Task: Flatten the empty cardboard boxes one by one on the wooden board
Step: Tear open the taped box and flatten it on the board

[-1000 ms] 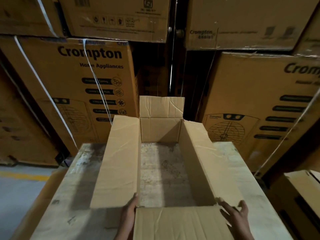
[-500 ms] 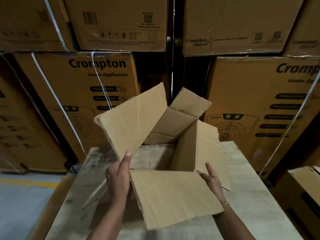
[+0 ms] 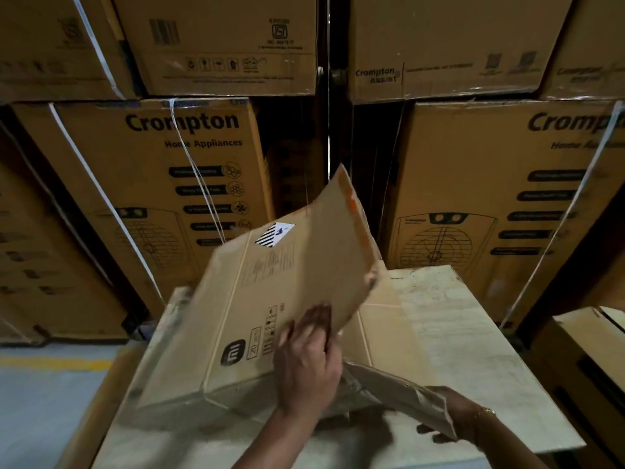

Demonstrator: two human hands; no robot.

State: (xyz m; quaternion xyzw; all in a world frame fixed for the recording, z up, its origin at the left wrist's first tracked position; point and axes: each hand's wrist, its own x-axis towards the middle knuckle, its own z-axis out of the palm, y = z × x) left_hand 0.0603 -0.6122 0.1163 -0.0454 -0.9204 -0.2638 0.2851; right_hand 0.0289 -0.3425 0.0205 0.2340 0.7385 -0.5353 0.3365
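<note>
The empty cardboard box (image 3: pixel 270 299) is half collapsed and tilted up over the wooden board (image 3: pixel 473 333), its printed outer panel with a striped label facing me. My left hand (image 3: pixel 307 357) lies on that panel near its right edge, fingers extended against the cardboard. My right hand (image 3: pixel 453 418), wearing a bracelet, is at the near right, mostly hidden under a crumpled flap, with its fingers curled beneath the flap's edge. An inner panel of the box lies flat on the board to the right of my left hand.
Tall stacked Crompton appliance cartons (image 3: pixel 189 170) with white straps wall off the far side. Another open carton (image 3: pixel 592 353) stands at the right of the board. Grey floor with a yellow line (image 3: pixel 50 363) is at the left.
The open box has been lifted, skewed and folded over so its printed outside now faces me. My left hand moved onto that panel, and my right hand dropped under the near flap.
</note>
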